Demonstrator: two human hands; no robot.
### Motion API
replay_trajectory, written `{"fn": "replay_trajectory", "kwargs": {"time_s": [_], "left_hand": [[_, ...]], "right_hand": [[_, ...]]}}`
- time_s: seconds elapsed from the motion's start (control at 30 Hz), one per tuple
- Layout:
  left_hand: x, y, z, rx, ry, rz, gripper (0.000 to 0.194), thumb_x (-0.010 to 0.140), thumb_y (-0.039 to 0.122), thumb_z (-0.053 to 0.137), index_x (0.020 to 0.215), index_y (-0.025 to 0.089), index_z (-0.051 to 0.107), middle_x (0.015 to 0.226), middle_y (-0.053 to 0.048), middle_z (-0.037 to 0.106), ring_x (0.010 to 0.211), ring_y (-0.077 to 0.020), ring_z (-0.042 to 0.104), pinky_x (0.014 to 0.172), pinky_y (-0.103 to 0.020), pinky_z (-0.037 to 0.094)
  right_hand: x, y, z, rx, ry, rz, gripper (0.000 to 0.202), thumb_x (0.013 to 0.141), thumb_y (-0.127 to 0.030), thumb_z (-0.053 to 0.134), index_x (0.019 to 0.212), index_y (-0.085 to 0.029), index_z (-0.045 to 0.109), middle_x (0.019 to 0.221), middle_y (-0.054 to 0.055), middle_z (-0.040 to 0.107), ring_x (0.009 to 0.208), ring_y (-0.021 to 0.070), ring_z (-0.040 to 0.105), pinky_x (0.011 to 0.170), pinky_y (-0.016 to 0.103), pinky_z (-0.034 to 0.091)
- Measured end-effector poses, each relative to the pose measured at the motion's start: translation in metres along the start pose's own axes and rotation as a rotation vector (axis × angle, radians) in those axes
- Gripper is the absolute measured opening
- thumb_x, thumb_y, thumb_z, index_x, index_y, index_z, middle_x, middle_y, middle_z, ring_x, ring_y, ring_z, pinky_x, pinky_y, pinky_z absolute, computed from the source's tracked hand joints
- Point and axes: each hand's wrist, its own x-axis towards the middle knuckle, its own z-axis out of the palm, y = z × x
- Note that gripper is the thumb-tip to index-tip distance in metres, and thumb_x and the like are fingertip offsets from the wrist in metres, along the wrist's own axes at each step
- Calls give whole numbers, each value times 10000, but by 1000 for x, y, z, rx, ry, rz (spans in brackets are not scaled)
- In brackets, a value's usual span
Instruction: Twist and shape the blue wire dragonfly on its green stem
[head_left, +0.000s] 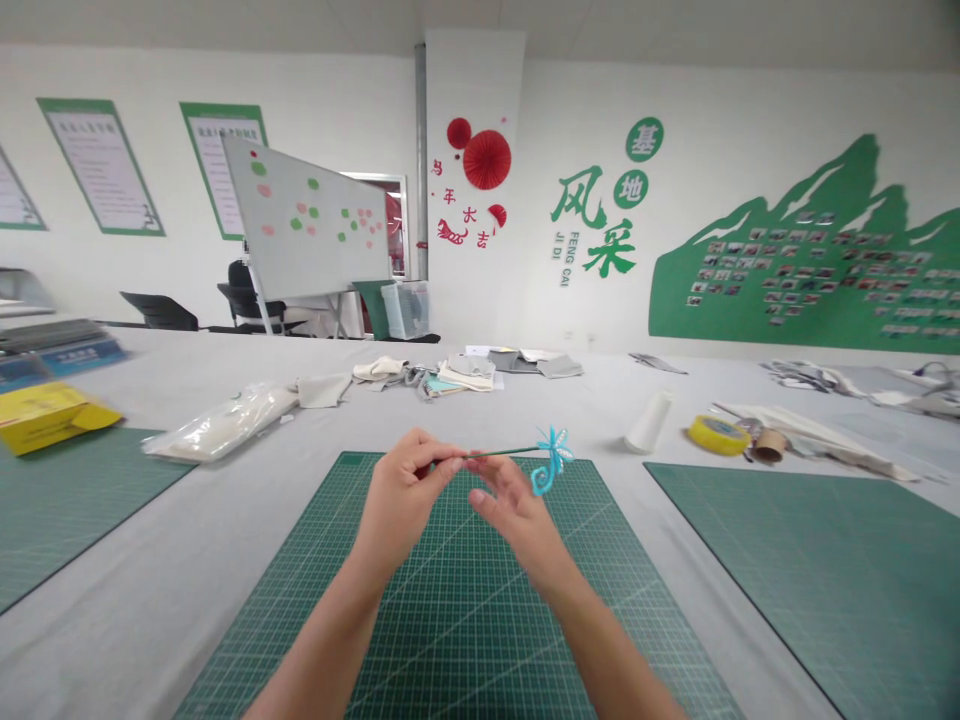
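A blue craft flower (555,450) with pale, bead-like detail and a curled tail is fixed to a thin green stem (517,452). My left hand (405,490) pinches the bare end of this stem between thumb and fingers. The flower points to the right, with the stem almost level. Just under the stem is my right hand (519,512), its thumb apart from the fingers. Its fingertips are close to the stem near my left hand; whether they touch it I cannot tell. Both hands are above a green gridded cutting mat (465,620).
More cutting mats lie left (82,490) and right (817,550). Left are a yellow box (52,415) and a clear plastic bag (225,422). Fabric scraps (469,372) lie at the back. Right are a white roll (649,422), yellow tape (718,434) and a cardboard core (769,446).
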Motion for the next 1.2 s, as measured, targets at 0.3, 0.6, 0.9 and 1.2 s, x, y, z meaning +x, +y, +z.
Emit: {"fn": "replay_trajectory", "kwargs": {"time_s": [0.3, 0.6, 0.9, 1.2], "left_hand": [[0, -1, 6, 67, 35, -6, 160, 798, 261, 543, 829, 209, 691, 757, -13, 579, 644, -124, 506, 587, -244, 380], [-5, 1, 14, 278, 55, 87, 137, 815, 222, 518, 791, 202, 651, 770, 0, 586, 672, -119, 511, 639, -240, 388], [-5, 4, 11, 378, -197, 204, 182, 826, 217, 494, 802, 231, 673, 780, -23, 576, 767, -158, 534, 686, -269, 402], [-5, 13, 2, 138, -438, 172, 175, 792, 208, 535, 758, 231, 705, 757, -37, 590, 748, -158, 543, 673, -270, 417]], "right_hand": [[-12, -14, 15, -474, 102, -107, 268, 914, -276, 371, 930, -219, 632, 777, 29, 618, 715, 151, 557, 678, 255, 405], [-15, -40, -3, -860, 64, -239, 246, 895, -212, 411, 902, -213, 657, 762, 39, 652, 698, 140, 586, 670, 227, 390], [-14, -47, -29, -926, 179, -284, 234, 891, -252, 443, 891, -222, 676, 788, 41, 667, 703, 139, 588, 687, 238, 401], [-3, -42, -60, -612, 198, -110, 215, 803, -372, 557, 772, -207, 690, 611, 9, 598, 523, 118, 456, 515, 238, 365]]}}
